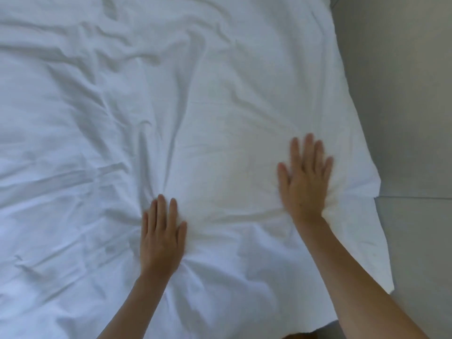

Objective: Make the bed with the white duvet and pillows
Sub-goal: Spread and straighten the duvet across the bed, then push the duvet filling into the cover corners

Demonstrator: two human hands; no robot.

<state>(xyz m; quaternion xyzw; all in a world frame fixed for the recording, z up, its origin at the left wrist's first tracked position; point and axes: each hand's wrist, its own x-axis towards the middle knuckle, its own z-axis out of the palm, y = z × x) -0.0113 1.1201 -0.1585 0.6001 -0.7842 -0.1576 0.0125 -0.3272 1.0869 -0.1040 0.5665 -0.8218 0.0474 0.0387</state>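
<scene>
Over on the left the duvet (102, 99) runs out past the frame edge, white and heavily creased, ridges and long folds fanning across it, and it fills nearly the whole view, spread over the bed with one corner hanging out toward the grey floor (411, 106) on the right. Moving in, the left hand (162, 237) lies flat on the cloth low in the middle, fingers straight and close together, pressing down, and small wrinkles bunch up around the heel of the palm. Further right, the right hand (304, 178) does the same near the duvet's edge, fingers spread and straight, palm down, gripping nothing. Both palms pressing, neither one pinching cloth. By the look of it this thing handles soft and light: it puckers under a bare palm, so it should slide and smooth with a flat sweep, and it will drag into new folds if pushed too hard in one spot. For a real shift, the place to take hold would probably be that right-hand corner or the edge beside it, where the fabric hangs free. Nothing fragile here, nothing stiff. The count: one duvet, two hands on it, and no pillows in view at all, so that part of the job cannot be judged from here.
</scene>
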